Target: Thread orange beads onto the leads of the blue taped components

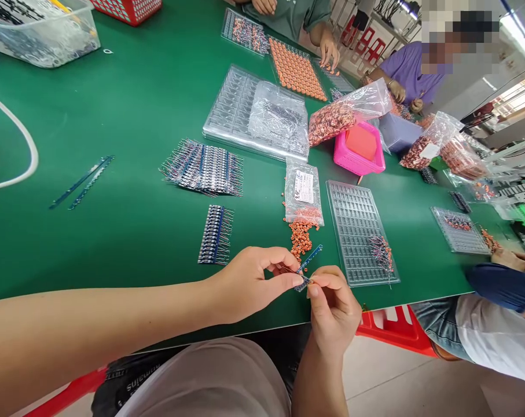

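Note:
Over the near edge of the green table (127,110), my left hand (251,284) pinches one end of a short blue taped strip of wire components (308,264). My right hand (331,304) pinches the strip's near end with thumb and forefinger. Just beyond my fingers lies a small heap of orange ring parts (300,236), spilling from a clear labelled bag (303,194). A clear plastic tray (360,229) with a few assembled pieces (381,252) lies to the right of my hands.
Bundles of blue taped component strips (204,168) and a smaller strip stack (216,234) lie left of centre. Empty tape strips (82,181) lie further left. A pink box (360,149), bags and filled trays stand farther back. Other people work at the far and right sides.

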Action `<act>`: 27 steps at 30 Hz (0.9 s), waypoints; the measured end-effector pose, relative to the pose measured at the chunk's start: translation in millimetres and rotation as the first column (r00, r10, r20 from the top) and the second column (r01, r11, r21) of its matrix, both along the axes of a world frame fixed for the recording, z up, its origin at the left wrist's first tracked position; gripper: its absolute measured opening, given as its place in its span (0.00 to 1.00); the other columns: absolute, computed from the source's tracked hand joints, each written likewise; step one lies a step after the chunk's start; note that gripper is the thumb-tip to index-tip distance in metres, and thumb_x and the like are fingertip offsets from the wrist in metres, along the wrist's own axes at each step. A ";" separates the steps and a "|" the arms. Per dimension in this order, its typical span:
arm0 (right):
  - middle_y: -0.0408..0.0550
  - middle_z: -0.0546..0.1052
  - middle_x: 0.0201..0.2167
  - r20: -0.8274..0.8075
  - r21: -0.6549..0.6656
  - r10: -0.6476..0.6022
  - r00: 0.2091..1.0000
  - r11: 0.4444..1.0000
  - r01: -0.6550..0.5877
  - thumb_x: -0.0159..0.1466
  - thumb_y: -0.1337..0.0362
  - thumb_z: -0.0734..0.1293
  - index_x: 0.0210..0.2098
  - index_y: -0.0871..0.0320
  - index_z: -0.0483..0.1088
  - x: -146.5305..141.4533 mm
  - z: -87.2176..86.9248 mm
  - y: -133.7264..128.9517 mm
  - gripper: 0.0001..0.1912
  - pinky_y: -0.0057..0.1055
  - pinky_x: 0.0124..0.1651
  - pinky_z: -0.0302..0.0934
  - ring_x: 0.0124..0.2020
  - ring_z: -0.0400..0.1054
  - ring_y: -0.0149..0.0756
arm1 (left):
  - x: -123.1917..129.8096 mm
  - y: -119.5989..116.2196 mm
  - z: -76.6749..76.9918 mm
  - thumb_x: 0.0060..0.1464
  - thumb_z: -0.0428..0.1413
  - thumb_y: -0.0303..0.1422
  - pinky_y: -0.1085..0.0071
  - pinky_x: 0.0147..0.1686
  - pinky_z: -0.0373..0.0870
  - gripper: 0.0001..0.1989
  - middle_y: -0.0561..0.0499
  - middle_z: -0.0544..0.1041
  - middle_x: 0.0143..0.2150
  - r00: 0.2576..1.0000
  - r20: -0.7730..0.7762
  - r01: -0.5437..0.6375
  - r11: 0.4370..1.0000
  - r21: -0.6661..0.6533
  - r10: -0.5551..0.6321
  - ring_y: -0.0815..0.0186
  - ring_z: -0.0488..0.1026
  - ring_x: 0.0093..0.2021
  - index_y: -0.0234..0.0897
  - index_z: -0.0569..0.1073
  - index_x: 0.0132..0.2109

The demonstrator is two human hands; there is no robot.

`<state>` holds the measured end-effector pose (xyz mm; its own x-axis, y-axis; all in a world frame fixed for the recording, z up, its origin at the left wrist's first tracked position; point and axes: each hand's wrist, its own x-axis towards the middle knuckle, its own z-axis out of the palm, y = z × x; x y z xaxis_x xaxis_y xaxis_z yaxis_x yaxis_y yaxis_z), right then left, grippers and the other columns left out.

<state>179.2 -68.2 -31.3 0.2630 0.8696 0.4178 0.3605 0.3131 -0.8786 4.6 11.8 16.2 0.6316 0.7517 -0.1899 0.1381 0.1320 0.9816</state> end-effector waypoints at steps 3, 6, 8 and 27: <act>0.43 0.68 0.28 -0.105 -0.046 0.101 0.989 0.993 -0.106 0.66 0.65 0.70 0.37 0.53 0.74 4.5 0.1 1.9 0.00 0.30 0.31 0.62 0.32 0.67 0.35 | -1.1 0.4 1.2 0.59 0.58 0.38 0.72 0.34 0.68 0.09 0.52 0.80 0.34 0.999 -0.035 0.027 1.000 -0.011 -0.027 0.64 0.74 0.36 0.36 0.78 0.37; 0.42 0.68 0.26 -0.185 -0.083 0.184 0.965 0.976 -0.202 0.66 0.61 0.70 0.35 0.54 0.74 8.1 1.1 3.9 0.04 0.31 0.31 0.61 0.30 0.65 0.34 | -1.9 0.8 2.6 0.60 0.57 0.38 0.72 0.32 0.67 0.10 0.51 0.80 0.34 0.998 -0.040 0.056 0.998 -0.007 -0.056 0.64 0.74 0.36 0.36 0.78 0.37; 0.41 0.67 0.26 -0.206 -0.110 0.209 0.956 0.966 -0.234 0.65 0.60 0.71 0.35 0.54 0.74 9.9 2.0 4.6 0.05 0.30 0.30 0.61 0.29 0.64 0.33 | -2.4 1.2 3.7 0.60 0.56 0.37 0.73 0.32 0.67 0.10 0.51 0.80 0.34 0.997 -0.035 0.074 0.997 0.001 -0.073 0.64 0.75 0.35 0.36 0.77 0.37; 0.44 0.72 0.25 -0.258 -0.217 0.304 0.917 0.906 -0.362 0.64 0.55 0.73 0.34 0.56 0.78 19.3 4.6 6.8 0.10 0.29 0.27 0.61 0.27 0.66 0.33 | -4.4 0.2 -0.3 0.61 0.54 0.35 0.77 0.24 0.60 0.11 0.53 0.76 0.29 0.994 -0.022 0.110 0.982 0.151 -0.108 0.71 0.65 0.26 0.34 0.77 0.34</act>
